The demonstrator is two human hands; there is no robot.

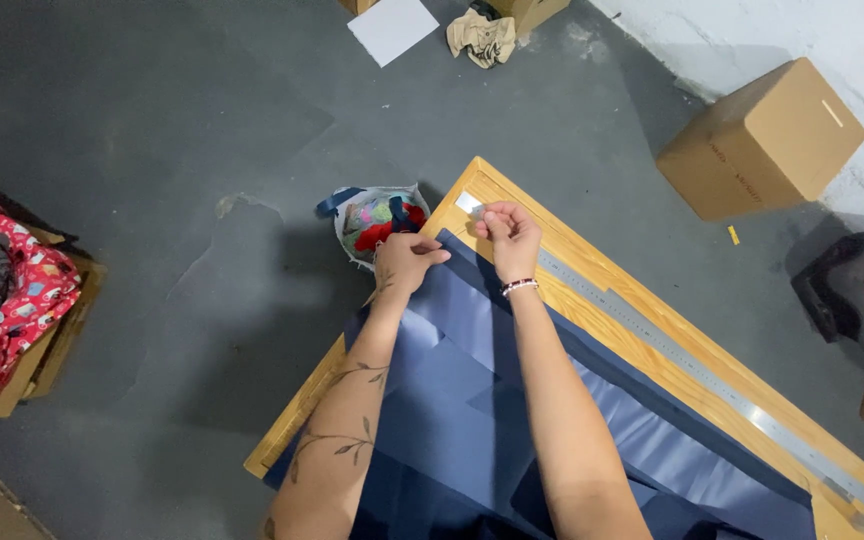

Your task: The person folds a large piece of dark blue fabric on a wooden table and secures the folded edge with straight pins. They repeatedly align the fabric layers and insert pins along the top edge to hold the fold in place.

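The person's two forearms fill the lower middle of the view, reaching out over a wide sheet of dark blue fabric [472, 420] that lies folded in layers across a wooden table [642, 355]. The cloth covers most of the tabletop and hangs over its near-left edge. A long metal ruler [692, 370] runs along the table's far side, just beside the cloth. At the table's far corner the left hand [407, 262] has its fingers curled together, pinched on the fabric's top edge. The right hand [508, 233], a beaded bracelet at its wrist, holds its fingertips closed on the same edge close to the ruler's end. On the grey floor beyond the corner sits a bag of coloured scraps [377, 220]. A cardboard box [762, 140] stands near the white wall
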